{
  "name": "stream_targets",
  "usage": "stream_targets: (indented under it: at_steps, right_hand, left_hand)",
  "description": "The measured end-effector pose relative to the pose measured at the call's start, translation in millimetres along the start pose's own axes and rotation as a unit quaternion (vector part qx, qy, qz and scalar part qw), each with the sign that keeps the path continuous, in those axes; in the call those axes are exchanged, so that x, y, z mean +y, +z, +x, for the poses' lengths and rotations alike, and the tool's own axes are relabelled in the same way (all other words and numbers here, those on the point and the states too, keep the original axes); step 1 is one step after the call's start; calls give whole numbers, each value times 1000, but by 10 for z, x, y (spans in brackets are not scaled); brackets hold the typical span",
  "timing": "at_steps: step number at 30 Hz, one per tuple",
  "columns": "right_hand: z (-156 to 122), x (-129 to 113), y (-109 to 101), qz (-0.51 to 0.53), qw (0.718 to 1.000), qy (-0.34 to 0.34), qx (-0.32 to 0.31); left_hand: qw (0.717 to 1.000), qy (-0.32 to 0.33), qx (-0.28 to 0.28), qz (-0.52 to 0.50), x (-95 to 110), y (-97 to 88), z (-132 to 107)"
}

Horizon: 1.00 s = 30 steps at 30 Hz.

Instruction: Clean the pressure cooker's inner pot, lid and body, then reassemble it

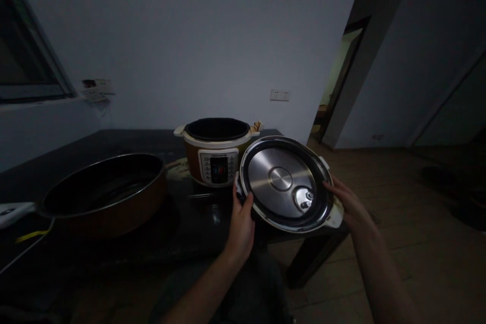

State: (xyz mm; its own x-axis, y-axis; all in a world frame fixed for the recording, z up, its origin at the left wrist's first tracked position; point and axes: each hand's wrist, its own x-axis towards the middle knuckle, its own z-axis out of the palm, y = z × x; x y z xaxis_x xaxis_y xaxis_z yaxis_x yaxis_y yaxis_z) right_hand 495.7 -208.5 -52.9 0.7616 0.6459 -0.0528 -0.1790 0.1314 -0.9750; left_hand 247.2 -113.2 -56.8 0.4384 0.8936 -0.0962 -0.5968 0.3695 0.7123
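I hold a round pressure-cooker lid (285,182) between both hands, its shiny metal underside tilted toward me. My left hand (241,223) grips its left rim, thumb over the edge. On the right rim, my right hand (347,205) is wrapped round the white edge. The open electric pressure cooker (216,154), brown with a white control panel, stands on the dark table (125,136) just behind and left of the lid.
A wide dark frying pan (108,192) with a white handle sits on the table at the left. A yellow cable lies beside it. A doorway opens at the back right, above a tiled floor.
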Motion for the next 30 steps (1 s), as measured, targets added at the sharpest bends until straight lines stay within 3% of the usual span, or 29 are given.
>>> stream_targets:
  at_steps: [4, 7, 10, 18, 30]
  right_hand:
    - [-492, 252, 258, 76, 996, 43, -20]
    - [-736, 480, 489, 93, 993, 54, -43]
    - [-875, 622, 705, 99, 992, 69, -38]
    - [-952, 761, 1070, 114, 991, 59, -30]
    - [-894, 814, 1210, 158, 986, 34, -51]
  left_hand:
    - [993, -21, 118, 5, 98, -467, -356]
    - [985, -3, 167, 42, 142, -798, -498]
    - [976, 21, 204, 66, 209, -997, -558]
    - [967, 56, 246, 41, 394, -1121, -492]
    - [967, 94, 232, 45, 388, -1250, -385]
